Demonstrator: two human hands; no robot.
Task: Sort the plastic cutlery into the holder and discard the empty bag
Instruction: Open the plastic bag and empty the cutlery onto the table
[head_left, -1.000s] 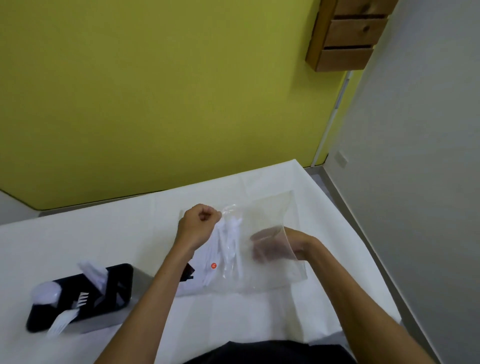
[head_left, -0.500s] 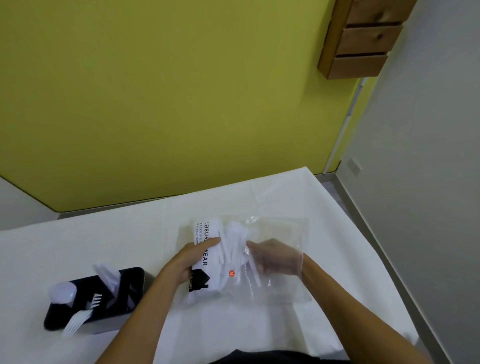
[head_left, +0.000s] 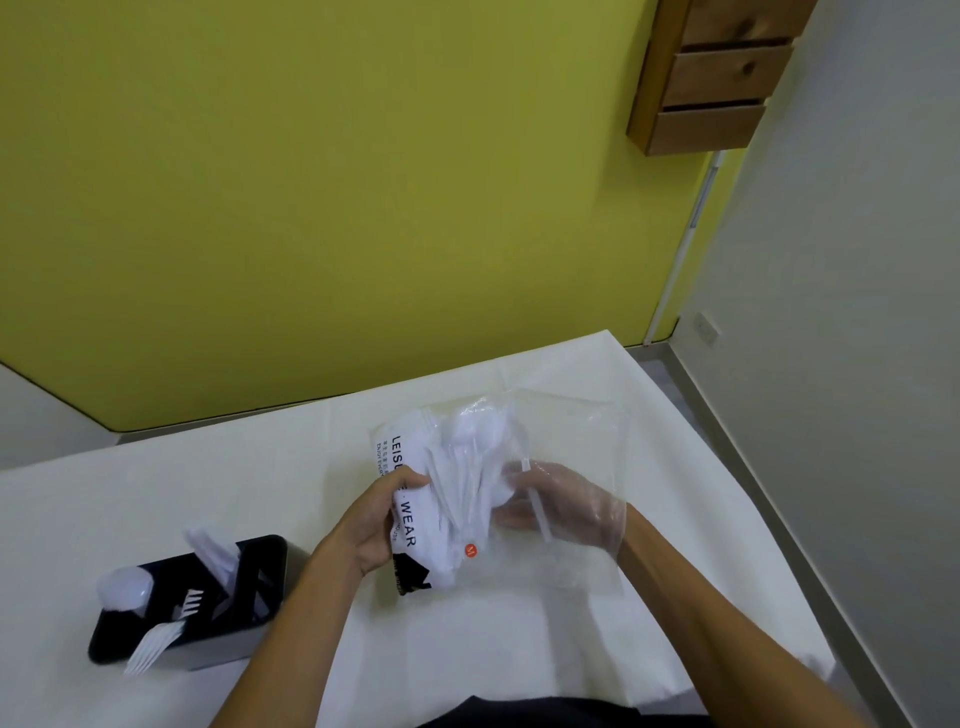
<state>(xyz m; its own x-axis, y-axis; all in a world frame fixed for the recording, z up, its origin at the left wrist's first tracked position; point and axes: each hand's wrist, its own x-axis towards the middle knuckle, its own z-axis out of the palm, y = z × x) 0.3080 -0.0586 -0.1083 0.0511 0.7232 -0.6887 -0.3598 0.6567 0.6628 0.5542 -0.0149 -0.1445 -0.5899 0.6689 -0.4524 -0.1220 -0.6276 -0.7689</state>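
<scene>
The clear plastic bag (head_left: 571, 441) is held just above the white-covered bench (head_left: 156, 493), its printed edge pinched from outside between the thumb and curled fingers of the left hand (head_left: 374, 519). The right hand (head_left: 561, 509) is pushed inside the bag and is seen through the film, fingers bent towards the plastic cutlery (head_left: 467, 467) — whether a piece is already gripped cannot be told. The bundle lies between the two hands, just to the left of the right fingertips, with its long axis running away from the person: bowls at the far end, handles fanned towards the near end. The black holder (head_left: 260, 561) stands well apart to the left, nearer the left arm, with a fork (head_left: 156, 642) and a spoon (head_left: 124, 590) already in it — so any piece drawn out is judged to need carrying leftward across the body.
</scene>
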